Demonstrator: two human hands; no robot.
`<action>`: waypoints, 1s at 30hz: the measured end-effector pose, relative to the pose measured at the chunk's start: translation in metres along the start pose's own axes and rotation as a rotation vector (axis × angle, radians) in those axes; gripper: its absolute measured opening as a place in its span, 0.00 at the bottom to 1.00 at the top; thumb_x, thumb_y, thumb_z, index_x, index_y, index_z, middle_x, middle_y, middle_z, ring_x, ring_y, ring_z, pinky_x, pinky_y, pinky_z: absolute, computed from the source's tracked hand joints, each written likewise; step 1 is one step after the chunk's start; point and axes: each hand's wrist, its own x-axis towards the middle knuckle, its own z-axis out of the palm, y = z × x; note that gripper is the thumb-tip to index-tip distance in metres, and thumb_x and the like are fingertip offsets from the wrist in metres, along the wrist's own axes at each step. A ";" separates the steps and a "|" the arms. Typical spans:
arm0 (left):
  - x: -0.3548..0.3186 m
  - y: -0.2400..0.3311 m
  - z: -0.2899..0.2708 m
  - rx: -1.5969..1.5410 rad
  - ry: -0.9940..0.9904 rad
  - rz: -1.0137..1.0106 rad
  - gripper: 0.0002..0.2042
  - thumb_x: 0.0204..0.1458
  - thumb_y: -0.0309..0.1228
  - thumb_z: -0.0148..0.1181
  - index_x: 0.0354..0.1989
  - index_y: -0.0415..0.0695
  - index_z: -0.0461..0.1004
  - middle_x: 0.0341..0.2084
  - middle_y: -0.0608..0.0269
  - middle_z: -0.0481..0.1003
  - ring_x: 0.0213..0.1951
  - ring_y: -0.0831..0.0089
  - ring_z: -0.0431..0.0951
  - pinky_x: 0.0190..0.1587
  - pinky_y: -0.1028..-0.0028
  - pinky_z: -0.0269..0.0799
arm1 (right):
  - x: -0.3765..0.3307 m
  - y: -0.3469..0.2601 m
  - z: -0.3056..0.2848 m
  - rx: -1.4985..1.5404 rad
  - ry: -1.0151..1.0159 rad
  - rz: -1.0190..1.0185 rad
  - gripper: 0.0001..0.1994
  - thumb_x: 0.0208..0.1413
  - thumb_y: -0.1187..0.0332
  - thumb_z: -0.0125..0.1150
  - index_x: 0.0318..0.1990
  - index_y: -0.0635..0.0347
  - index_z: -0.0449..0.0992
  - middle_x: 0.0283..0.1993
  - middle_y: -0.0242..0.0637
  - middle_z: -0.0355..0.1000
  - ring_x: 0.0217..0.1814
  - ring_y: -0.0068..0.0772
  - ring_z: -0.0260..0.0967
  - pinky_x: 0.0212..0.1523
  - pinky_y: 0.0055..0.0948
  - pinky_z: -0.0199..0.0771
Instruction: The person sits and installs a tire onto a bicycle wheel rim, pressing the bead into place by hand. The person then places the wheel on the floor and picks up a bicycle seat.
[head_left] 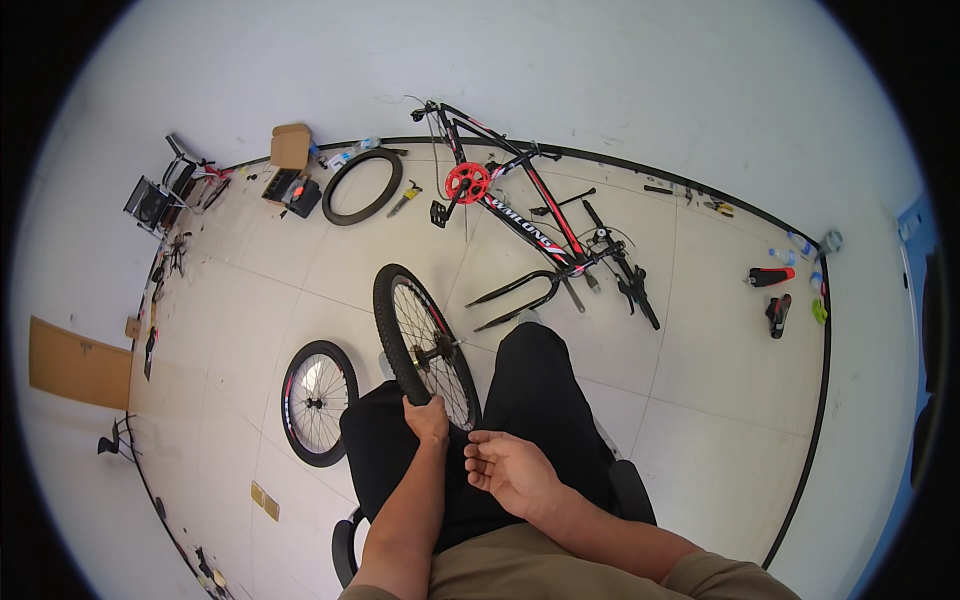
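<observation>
A bicycle wheel (397,345) with a black knobbly tyre stands tilted between my knees, its hub and sprockets facing right. My left hand (427,420) is wrapped round the tyre at the near edge. Just right of the rim, my right hand (512,472) is raised with the palm turned inward and the fingers loosely bent and apart; nothing shows in it. Beyond the wheel lies a black and red bicycle frame (553,210) with a red chainring (467,184), a fork (528,297) and handlebars (632,280).
A second wheel (314,403) lies on the floor to my left. Farther back are a loose tyre (330,198), an open cardboard box (290,148) and a yellow-handled tool (405,200). Hand tools (718,207), bottles (780,256) and a red-black saddle (770,277) lie toward the right wall.
</observation>
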 end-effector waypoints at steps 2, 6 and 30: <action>-0.002 0.002 0.000 -0.021 0.009 -0.004 0.15 0.41 0.22 0.60 0.40 0.36 0.69 0.21 0.63 0.71 0.20 0.70 0.70 0.25 0.68 0.68 | 0.000 0.000 0.000 -0.003 0.003 0.004 0.10 0.61 0.75 0.51 0.49 0.62 0.71 0.41 0.36 0.73 0.41 0.31 0.71 0.44 0.33 0.73; -0.006 0.008 0.002 -0.026 0.031 0.014 0.12 0.41 0.22 0.60 0.37 0.37 0.69 0.20 0.65 0.70 0.19 0.71 0.69 0.24 0.68 0.66 | 0.001 0.000 -0.001 0.001 -0.002 0.000 0.11 0.61 0.75 0.51 0.49 0.63 0.71 0.41 0.37 0.73 0.40 0.31 0.71 0.44 0.33 0.74; 0.027 -0.027 -0.002 0.137 -0.021 0.088 0.18 0.38 0.27 0.61 0.40 0.34 0.74 0.29 0.57 0.76 0.30 0.63 0.75 0.38 0.64 0.73 | 0.008 0.002 -0.001 0.015 -0.028 0.032 0.11 0.58 0.74 0.52 0.48 0.59 0.72 0.36 0.29 0.74 0.35 0.21 0.71 0.38 0.25 0.71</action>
